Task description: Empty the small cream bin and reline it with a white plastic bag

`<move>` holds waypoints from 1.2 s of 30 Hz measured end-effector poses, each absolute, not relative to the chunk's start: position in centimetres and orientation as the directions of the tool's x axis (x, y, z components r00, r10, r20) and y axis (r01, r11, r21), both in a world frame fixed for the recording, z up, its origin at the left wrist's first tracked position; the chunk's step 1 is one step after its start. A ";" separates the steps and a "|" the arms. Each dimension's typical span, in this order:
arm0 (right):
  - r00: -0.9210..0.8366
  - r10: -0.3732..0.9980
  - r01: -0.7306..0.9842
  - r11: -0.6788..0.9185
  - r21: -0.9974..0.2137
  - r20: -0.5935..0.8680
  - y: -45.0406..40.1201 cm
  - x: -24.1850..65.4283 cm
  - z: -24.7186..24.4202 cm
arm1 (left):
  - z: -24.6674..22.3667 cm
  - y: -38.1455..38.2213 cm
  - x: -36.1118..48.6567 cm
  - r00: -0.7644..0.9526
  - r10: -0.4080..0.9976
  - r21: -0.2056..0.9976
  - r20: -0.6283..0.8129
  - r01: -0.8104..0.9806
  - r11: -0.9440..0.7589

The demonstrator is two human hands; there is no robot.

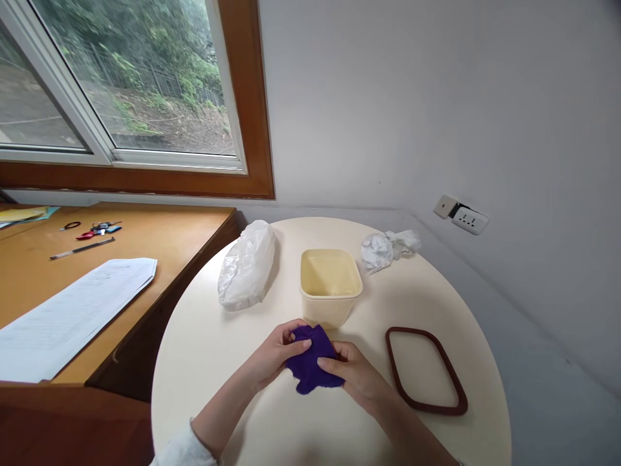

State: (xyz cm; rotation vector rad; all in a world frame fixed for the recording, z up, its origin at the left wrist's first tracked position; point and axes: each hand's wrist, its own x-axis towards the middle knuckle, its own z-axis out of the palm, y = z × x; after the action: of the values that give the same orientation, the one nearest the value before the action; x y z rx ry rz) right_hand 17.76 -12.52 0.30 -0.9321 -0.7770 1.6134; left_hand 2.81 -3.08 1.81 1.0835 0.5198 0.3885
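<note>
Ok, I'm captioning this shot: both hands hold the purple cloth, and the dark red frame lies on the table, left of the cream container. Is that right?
One slip: the head view shows the dark red frame on the table to the right of the cream container, not left. You're right about the purple cloth.

Soft daylight from the window (160,84)

Head cam looks fwd/down, tbl (204,362) nr.
</note>
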 end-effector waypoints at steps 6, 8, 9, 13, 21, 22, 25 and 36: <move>-0.027 0.983 -0.568 -0.163 -0.806 -0.179 -13.5 18.8 0.8 | 1.6 -2.4 2.5 0.776 0.599 0.931 -0.197 -0.044 0.362; 0.065 0.979 -0.551 -0.128 -0.824 -0.195 -13.8 19.8 1.1 | 1.8 -2.0 2.1 0.713 0.674 0.936 -0.190 -0.076 0.344; 0.116 0.977 -0.535 -0.091 -0.840 -0.179 -14.0 20.5 1.6 | 2.1 -1.8 2.0 0.673 0.717 0.939 -0.183 -0.097 0.330; 0.420 0.907 -0.359 0.148 -0.921 -0.018 -14.0 22.7 5.4 | 3.9 -0.8 1.6 0.494 0.864 0.973 -0.097 -0.133 0.186; 0.410 0.646 0.731 0.191 -0.655 0.644 -8.8 22.7 11.0 | 6.6 3.0 3.6 0.685 0.684 0.913 0.250 0.069 -0.402; 0.309 0.701 0.765 0.217 -0.606 0.642 -7.9 22.5 10.5 | 6.5 3.3 3.9 0.726 0.647 0.906 0.235 0.077 -0.416; 0.159 0.816 0.804 0.220 -0.553 0.556 -6.2 21.9 8.7 | 5.9 3.9 4.5 0.808 0.558 0.938 0.191 0.018 -0.347; -0.055 0.779 0.866 0.349 -0.359 0.624 -10.6 20.6 5.9 | 7.0 1.9 6.7 0.741 0.649 0.985 0.170 -0.134 -0.105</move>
State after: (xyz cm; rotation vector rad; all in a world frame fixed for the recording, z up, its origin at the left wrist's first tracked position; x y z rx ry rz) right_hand 20.55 -10.64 5.89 -1.4452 -1.8427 -0.1416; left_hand 6.71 1.92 7.01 1.5449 0.4331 0.6965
